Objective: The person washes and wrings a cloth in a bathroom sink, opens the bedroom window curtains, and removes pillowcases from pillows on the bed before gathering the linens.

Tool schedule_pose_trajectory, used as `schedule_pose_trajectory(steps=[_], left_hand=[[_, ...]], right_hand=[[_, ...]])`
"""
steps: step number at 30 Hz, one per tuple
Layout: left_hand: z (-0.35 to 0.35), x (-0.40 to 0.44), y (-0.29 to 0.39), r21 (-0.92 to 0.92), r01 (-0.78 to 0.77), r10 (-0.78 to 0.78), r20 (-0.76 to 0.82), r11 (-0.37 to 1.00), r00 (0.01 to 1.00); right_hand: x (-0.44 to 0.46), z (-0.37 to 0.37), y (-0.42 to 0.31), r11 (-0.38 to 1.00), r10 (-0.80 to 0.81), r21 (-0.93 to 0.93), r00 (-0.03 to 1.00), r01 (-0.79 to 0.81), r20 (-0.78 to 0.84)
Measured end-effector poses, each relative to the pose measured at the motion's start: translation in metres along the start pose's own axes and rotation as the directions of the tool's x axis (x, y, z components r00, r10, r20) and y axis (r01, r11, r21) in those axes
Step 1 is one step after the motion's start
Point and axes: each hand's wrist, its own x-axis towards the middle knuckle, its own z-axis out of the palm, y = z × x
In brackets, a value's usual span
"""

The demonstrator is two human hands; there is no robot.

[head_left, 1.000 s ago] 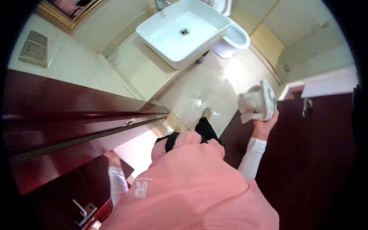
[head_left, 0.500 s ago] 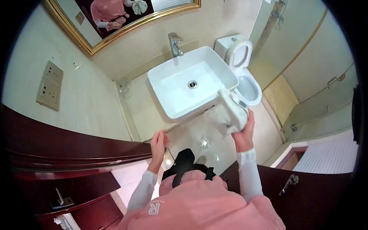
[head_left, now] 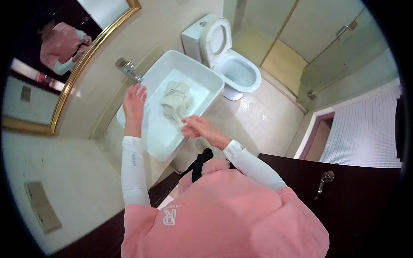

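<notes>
A crumpled pale cloth (head_left: 175,99) lies in the white rectangular sink (head_left: 155,144). My left hand (head_left: 134,102) is raised over the sink's left side, just below the chrome faucet (head_left: 126,69), with fingers apart and nothing in it. Near the front rim, my right hand (head_left: 201,129) has bent fingers close to the cloth's lower end. Whether those fingertips still touch the cloth cannot be made out, but they do not wrap round it.
A toilet (head_left: 240,74) with its lid up stands right of the sink. A gold-framed mirror (head_left: 69,88) hangs at left. The dark door (head_left: 344,206) with a handle is at lower right, and a glass shower panel (head_left: 348,69) is beyond.
The cloth has gone from my right hand into the sink. My left hand has come up from the door side to the faucet, and my right hand has moved left over the sink's front rim.
</notes>
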Motion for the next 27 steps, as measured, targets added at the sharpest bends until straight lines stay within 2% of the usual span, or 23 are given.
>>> schedule_pose_trajectory(steps=[4, 10, 13, 16, 18, 19, 22, 23, 25, 27], left_hand=[[0.018, 0.110, 0.024, -0.319, 0.096, -0.117, -0.046, 0.943, 0.992], [0.079, 0.182, 0.062, -0.519, 0.134, -0.136, 0.034, 0.844, 0.990], [0.124, 0.201, 0.086, -0.709, 0.151, -0.211, 0.003, 0.689, 0.977], [0.104, 0.234, 0.075, -0.417, 0.201, -0.185, 0.078, 0.887, 0.980], [0.099, 0.223, 0.052, -0.089, 0.084, -0.091, -0.071, 0.992, 0.993], [0.101, 0.213, 0.036, 0.088, 0.039, -0.028, -0.130, 0.995, 0.991], [0.093, 0.190, -0.032, 0.469, 0.040, 0.104, -0.278, 0.882, 0.955], [0.072, 0.185, -0.058, 0.460, 0.127, 0.053, -0.357, 0.879, 0.933], [0.035, 0.177, -0.104, 0.476, 0.426, -0.085, -0.585, 0.770, 0.807], [0.014, 0.183, -0.145, 0.558, 0.527, -0.011, -0.680, 0.641, 0.733]], right_hand=[[0.028, -0.034, -0.032, 0.999, 0.027, 0.036, 0.998, -0.026, -0.049], [0.091, -0.090, -0.088, 0.989, 0.046, 0.149, 0.982, -0.019, -0.183], [0.125, -0.101, -0.107, 0.982, 0.100, 0.177, 0.983, -0.072, -0.155], [0.173, -0.104, -0.115, 0.987, 0.094, 0.136, 0.991, -0.080, -0.094], [0.209, -0.110, -0.126, 0.992, 0.122, 0.053, 0.990, -0.118, -0.076], [0.225, -0.115, -0.132, 0.993, 0.120, -0.005, 0.990, -0.121, -0.072], [0.270, -0.138, -0.135, 0.984, 0.039, -0.170, 0.998, -0.048, -0.058], [0.282, -0.146, -0.136, 0.972, 0.030, -0.230, 0.998, -0.043, -0.059], [0.301, -0.162, -0.146, 0.943, 0.006, -0.332, 0.999, -0.020, -0.041], [0.326, -0.178, -0.154, 0.907, -0.009, -0.422, 1.000, 0.016, 0.018]])
